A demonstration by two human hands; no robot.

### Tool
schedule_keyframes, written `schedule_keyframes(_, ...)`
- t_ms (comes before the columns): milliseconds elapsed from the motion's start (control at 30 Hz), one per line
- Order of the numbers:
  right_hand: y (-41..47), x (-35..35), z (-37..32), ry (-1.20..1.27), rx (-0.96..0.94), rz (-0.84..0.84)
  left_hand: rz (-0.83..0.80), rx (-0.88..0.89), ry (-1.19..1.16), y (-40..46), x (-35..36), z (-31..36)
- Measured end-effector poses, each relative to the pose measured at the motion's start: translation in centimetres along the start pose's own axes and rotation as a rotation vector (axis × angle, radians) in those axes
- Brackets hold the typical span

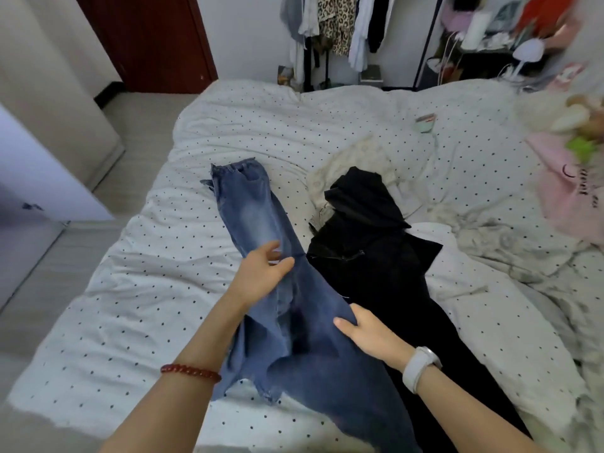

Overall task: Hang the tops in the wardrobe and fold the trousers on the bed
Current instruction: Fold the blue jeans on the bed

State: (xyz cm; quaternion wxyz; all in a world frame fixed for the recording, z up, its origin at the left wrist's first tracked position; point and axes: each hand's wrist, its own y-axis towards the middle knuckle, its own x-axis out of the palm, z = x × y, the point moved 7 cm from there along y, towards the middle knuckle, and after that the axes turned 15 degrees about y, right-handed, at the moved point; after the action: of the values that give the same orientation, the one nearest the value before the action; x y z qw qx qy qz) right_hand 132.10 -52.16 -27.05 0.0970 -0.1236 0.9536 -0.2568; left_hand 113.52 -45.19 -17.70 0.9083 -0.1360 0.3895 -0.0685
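Jeans (pixel 258 230) lie stretched down the middle of the bed (pixel 147 289), waistband towards the far edge, hems reaching the near edge. Left hand (pixel 261 273) rests flat on the thigh area, fingers spread and relaxed, pinching nothing. Right hand (pixel 366 335) has its thumb on top of the lower leg's right edge; its other fingers are hidden, so whether it grips the cloth I cannot tell. Denim like this looks soft but fairly heavy, likely to hold a crease; the hems or waistband seem the natural holds for folding. Black garment (pixel 369 243) lies just beside, touching the jeans' right side and crowding the fold. Cream top (pixel 356 161) sits under it; hanging clothes (pixel 333 24) wait beyond the far edge.
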Motion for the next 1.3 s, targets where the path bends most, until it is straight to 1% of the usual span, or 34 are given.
schedule_keyframes(33,-0.6,-0.7,1.0,0.004,0.021,0.056,-0.086,0.034,-0.055,-0.6,1.4,0.4)
schedule_keyframes(67,-1.5,-1.3,3.0,0.011,0.077,0.109,-0.15,0.074,-0.041,-1.6,3.3,0.4)
schedule_keyframes(100,-2.1,-2.0,5.4,0.021,0.148,0.154,-0.163,0.114,0.003,-2.4,4.8,0.0)
schedule_keyframes(133,-2.8,-2.5,7.9,0.032,0.226,0.189,-0.137,0.156,0.042,-3.1,6.0,-0.9)
schedule_keyframes(200,-4.5,-2.7,13.3,0.013,0.372,0.25,-0.016,0.195,0.073,-4.7,8.0,-4.2)
schedule_keyframes(233,-5.3,-2.7,15.6,-0.019,0.423,0.269,0.022,0.147,0.112,-5.2,8.8,-6.8)
schedule_keyframes(267,-5.9,-2.6,17.4,-0.058,0.454,0.29,0.023,0.049,0.177,-5.5,9.8,-9.8)
schedule_keyframes(300,-6.3,-2.5,18.7,-0.108,0.468,0.314,-0.011,-0.059,0.25,-5.8,10.8,-13.1)
schedule_keyframes(333,-6.5,-2.5,19.5,-0.155,0.469,0.344,-0.072,-0.142,0.313,-6.2,12.1,-15.8)
schedule_keyframes(367,-6.6,-2.5,20.0,-0.197,0.453,0.39,-0.134,-0.183,0.35,-6.7,13.5,-17.9)
schedule_keyframes(433,-6.4,-2.4,19.5,-0.265,0.332,0.501,-0.199,-0.172,0.411,-7.3,16.2,-20.1)
schedule_keyframes(467,-6.1,-2.1,18.7,-0.275,0.241,0.533,-0.24,-0.138,0.505,-7.7,17.6,-20.4)
schedule_keyframes(500,-5.7,-1.5,17.7,-0.253,0.153,0.529,-0.273,-0.104,0.639,-8.1,18.8,-20.5)
schedule_keyframes(567,-4.3,0.5,16.1,-0.114,0.064,0.435,-0.249,-0.057,0.911,-8.4,20.0,-20.6)
schedule_keyframes(600,-3.4,1.6,15.7,-0.028,0.069,0.371,-0.174,-0.041,0.968,-8.4,20.0,-20.4)
schedule_keyframes(633,-2.6,2.7,15.1,0.057,0.091,0.318,-0.078,-0.007,0.962,-8.1,19.5,-20.1)
schedule_keyframes(700,-1.0,5.2,14.1,0.147,0.144,0.193,0.146,0.09,0.803,-8.4,18.8,-19.3)
schedule_keyframes(733,-0.1,6.3,13.7,0.174,0.157,0.136,0.226,0.17,0.749,-9.0,18.3,-18.3)
schedule_keyframes(767,0.5,7.3,13.2,0.208,0.168,0.092,0.264,0.236,0.689,-9.7,18.1,-17.3)
schedule_keyframes(800,0.8,8.0,12.9,0.256,0.185,0.086,0.186,0.258,0.576,-10.8,18.4,-16.2)
schedule_keyframes(833,1.0,8.2,12.8,0.318,0.206,0.114,0.107,0.269,0.461,-12.1,19.0,-15.2)
schedule_keyframes(867,1.0,8.1,13.0,0.379,0.239,0.156,0.018,0.25,0.361,-13.6,19.5,-14.3)
schedule_keyframes(900,0.5,7.7,13.2,0.442,0.268,0.189,-0.038,0.221,0.276,-15.1,19.8,-13.6)
schedule_keyframes(933,0.0,7.1,13.6,0.505,0.286,0.202,-0.038,0.185,0.187,-16.0,19.8,-13.3)
schedule_keyframes(967,-1.0,6.4,13.8,0.553,0.293,0.178,0.009,0.126,0.077,-17.0,19.4,-12.9)
schedule_keyframes(1033,-3.3,4.9,14.2,0.626,0.281,0.093,0.131,-0.078,-0.161,-17.7,19.0,-13.9)
schedule_keyframes(1067,-4.6,4.3,14.4,0.649,0.276,0.04,0.131,-0.2,-0.286,-17.8,19.7,-14.3)
schedule_keyframes(1100,-6.1,3.6,14.7,0.658,0.273,-0.016,0.071,-0.325,-0.409,-17.9,21.0,-14.4)
schedule_keyframes(1133,-7.5,2.9,15.2,0.656,0.275,-0.059,-0.001,-0.404,-0.47,-18.0,22.5,-14.2)
schedule_keyframes(1200,-9.6,1.3,16.2,0.626,0.275,-0.084,-0.099,-0.472,-0.495,-18.0,25.3,-13.6)
schedule_keyframes(1300,-11.1,-1.0,17.5,0.571,0.284,-0.093,-0.212,-0.585,-0.634,-18.3,28.8,-13.2)
